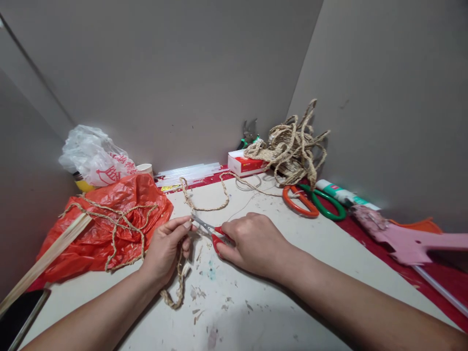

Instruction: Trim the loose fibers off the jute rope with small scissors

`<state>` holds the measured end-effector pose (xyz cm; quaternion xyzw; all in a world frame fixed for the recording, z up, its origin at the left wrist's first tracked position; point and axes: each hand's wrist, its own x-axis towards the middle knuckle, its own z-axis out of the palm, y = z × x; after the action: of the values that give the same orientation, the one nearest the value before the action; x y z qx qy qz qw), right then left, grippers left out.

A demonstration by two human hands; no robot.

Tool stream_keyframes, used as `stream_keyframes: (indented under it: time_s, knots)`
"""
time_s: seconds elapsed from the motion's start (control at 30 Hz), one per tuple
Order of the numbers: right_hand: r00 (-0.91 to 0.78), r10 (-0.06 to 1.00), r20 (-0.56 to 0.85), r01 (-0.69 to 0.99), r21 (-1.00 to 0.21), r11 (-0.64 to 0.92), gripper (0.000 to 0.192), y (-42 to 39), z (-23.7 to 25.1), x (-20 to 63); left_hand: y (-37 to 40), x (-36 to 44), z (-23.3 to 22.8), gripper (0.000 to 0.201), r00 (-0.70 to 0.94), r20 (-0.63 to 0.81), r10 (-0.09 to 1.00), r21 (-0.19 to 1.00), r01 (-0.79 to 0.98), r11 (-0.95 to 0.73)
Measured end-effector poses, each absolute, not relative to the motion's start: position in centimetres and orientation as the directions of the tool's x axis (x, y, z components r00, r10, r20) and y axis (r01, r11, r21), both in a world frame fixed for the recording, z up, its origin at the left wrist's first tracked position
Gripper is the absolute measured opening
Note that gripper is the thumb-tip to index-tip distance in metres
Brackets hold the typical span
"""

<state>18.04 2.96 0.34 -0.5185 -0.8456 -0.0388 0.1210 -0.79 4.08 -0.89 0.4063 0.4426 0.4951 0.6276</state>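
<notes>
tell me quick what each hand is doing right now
Left hand: closed, pinching the rope by the blades.
Right hand: closed on the small scissors, blades at the rope.

Worn on the head, looking forward and down at the table [329,243] from close, facing a corner of two grey walls [183,73].

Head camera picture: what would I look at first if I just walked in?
Probably the two hands mid-table: the right hand works small red-handled scissors at a braided straw rope pinched by the left hand. Next, the bright red plastic bag on the left, and the tangled rope pile in the back corner.
</notes>
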Motion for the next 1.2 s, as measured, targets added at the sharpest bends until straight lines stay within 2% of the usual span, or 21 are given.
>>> stream_keyframes:
  time_s: [0.17,0.4,0.67,0.9,1.2]
  knots:
    - [-0.435,0.862,0.260,0.889,-0.028,0.456,0.029,2.84,0.25,17.80,4.15,-0.85,-1.04,0.021,0.091,-0.154,0.984,0.960,-0.222,0.171]
    - [-0.456,0.867,0.200,0.888,0.041,0.457,0.026,2.93,0.40,17.76,4.12,-0.81,-0.90,0.015,0.097,-0.163,0.982,0.956,-0.230,0.181]
    - [-0.442,0.860,0.257,0.882,-0.049,0.468,0.027,2.87,0.10,17.90,4.20,-0.85,-0.91,0.013,0.102,-0.165,0.981,0.949,-0.255,0.186]
    - [-0.460,0.858,0.229,0.881,-0.001,0.472,0.027,2.84,0.08,17.74,3.77,-0.70,-0.63,0.012,0.211,-0.209,0.955,0.922,-0.283,0.264]
    - [-0.476,0.855,0.207,0.872,-0.017,0.490,0.027,3.08,-0.01,17.92,4.01,-0.75,-0.51,0.011,0.215,-0.224,0.950,0.910,-0.303,0.283]
